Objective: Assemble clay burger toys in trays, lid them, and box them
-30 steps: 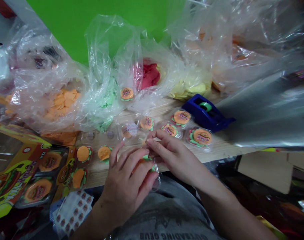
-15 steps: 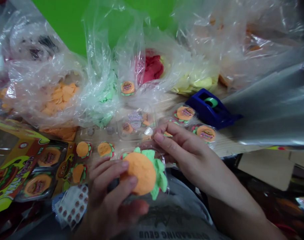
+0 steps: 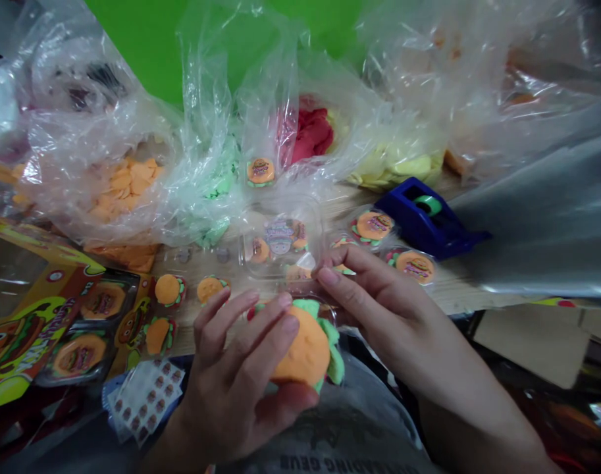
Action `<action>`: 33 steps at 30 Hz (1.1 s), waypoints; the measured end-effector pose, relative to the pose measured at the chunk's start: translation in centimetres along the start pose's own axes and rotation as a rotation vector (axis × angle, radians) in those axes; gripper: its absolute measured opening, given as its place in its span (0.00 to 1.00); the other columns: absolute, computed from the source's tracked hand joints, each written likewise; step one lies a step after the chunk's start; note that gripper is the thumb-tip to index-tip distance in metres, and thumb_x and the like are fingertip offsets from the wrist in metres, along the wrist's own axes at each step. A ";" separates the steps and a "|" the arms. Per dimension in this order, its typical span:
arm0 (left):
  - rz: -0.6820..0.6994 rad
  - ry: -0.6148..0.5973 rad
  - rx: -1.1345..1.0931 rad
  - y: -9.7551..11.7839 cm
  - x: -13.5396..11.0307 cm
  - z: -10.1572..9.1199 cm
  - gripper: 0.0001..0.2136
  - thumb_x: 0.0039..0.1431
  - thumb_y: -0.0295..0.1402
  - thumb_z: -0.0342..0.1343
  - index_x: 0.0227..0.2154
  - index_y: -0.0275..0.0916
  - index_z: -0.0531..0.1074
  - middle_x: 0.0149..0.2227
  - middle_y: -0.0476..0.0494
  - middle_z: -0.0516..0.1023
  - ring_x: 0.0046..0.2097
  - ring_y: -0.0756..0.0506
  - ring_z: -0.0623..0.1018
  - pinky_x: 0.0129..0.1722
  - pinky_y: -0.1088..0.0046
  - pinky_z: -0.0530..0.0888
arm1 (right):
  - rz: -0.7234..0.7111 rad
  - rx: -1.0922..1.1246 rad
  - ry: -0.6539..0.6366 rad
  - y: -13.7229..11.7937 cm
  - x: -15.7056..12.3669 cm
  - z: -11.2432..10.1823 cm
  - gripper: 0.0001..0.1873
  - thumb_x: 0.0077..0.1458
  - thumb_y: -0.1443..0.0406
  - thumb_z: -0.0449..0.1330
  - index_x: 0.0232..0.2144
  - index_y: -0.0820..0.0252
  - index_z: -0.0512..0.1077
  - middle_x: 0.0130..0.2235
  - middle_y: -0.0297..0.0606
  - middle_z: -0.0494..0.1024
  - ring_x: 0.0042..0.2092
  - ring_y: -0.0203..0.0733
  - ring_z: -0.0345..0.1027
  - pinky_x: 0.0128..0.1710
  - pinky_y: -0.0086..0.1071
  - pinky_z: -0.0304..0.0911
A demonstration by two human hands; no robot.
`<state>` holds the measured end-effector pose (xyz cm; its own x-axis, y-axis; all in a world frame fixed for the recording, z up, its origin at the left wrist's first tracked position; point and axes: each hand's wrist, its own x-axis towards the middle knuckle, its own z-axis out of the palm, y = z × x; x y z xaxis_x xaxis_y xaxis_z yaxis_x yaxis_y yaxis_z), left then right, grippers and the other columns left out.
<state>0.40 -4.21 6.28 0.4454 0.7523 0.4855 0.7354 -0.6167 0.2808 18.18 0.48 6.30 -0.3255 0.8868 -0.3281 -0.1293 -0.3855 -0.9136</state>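
Observation:
A large burger-shaped piece (image 3: 305,349) with an orange bun and ruffled green leaves sits low in front of me, in a clear plastic tray (image 3: 337,309). My left hand (image 3: 245,355) lies over its left side, fingers on the bun and thumb along the near edge. Beyond it is a clear plastic lid (image 3: 251,207), with a printed burger label showing through. My right hand (image 3: 379,296) pinches thumb and forefinger together at the lid's near right corner, beside a small whitish piece (image 3: 306,261). What exactly sits between those fingertips is unclear.
Bags hold orange pieces (image 3: 132,184), green pieces (image 3: 221,171), red pieces (image 3: 313,135) and yellow pieces (image 3: 403,168). A blue tape dispenser (image 3: 423,217) stands right. Small packed burgers (image 3: 374,225) lie nearby. Left are a printed box (image 3: 38,329) and a sticker sheet (image 3: 145,398).
My left hand has moved right and further over the bun, and its thumb now lies against the near side. The right hand keeps its pinch. The whole view has shifted slightly.

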 end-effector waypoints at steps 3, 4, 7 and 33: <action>0.026 0.000 0.074 0.1 0.0 -0.1 0.13 0.63 0.38 0.48 0.44 0.36 0.68 0.44 0.42 0.77 0.51 0.43 0.67 0.59 0.57 0.58 | 0.011 0.021 -0.013 0.2 0.0 0.0 0.09 0.59 0.59 0.54 0.30 0.55 0.62 0.31 0.32 0.77 0.33 0.31 0.72 0.29 0.20 0.68; 0.027 -0.002 0.081 0.0 -0.1 -0.1 0.13 0.63 0.39 0.48 0.44 0.36 0.68 0.43 0.42 0.77 0.50 0.43 0.68 0.59 0.57 0.58 | 0.020 0.035 -0.021 0.2 0.0 0.0 0.09 0.59 0.59 0.54 0.29 0.55 0.62 0.30 0.32 0.77 0.32 0.31 0.72 0.28 0.20 0.67; 0.031 -0.057 0.030 -0.3 -0.3 -0.1 0.17 0.63 0.42 0.46 0.46 0.35 0.68 0.43 0.40 0.77 0.49 0.42 0.69 0.58 0.57 0.60 | 0.036 0.074 -0.026 0.3 0.1 0.1 0.08 0.59 0.60 0.54 0.29 0.55 0.62 0.28 0.30 0.77 0.31 0.30 0.71 0.26 0.18 0.66; -0.011 -0.095 -0.105 -0.6 -0.2 -0.3 0.22 0.60 0.35 0.52 0.55 0.37 0.58 0.48 0.39 0.70 0.51 0.42 0.67 0.54 0.60 0.66 | -0.015 -0.033 0.009 0.1 -0.1 0.2 0.08 0.58 0.60 0.54 0.29 0.56 0.62 0.26 0.30 0.70 0.28 0.32 0.66 0.25 0.23 0.64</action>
<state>-0.26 -4.10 6.26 0.4873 0.7747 0.4031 0.6853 -0.6253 0.3734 18.04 0.33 6.23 -0.3150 0.8948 -0.3164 -0.1034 -0.3637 -0.9257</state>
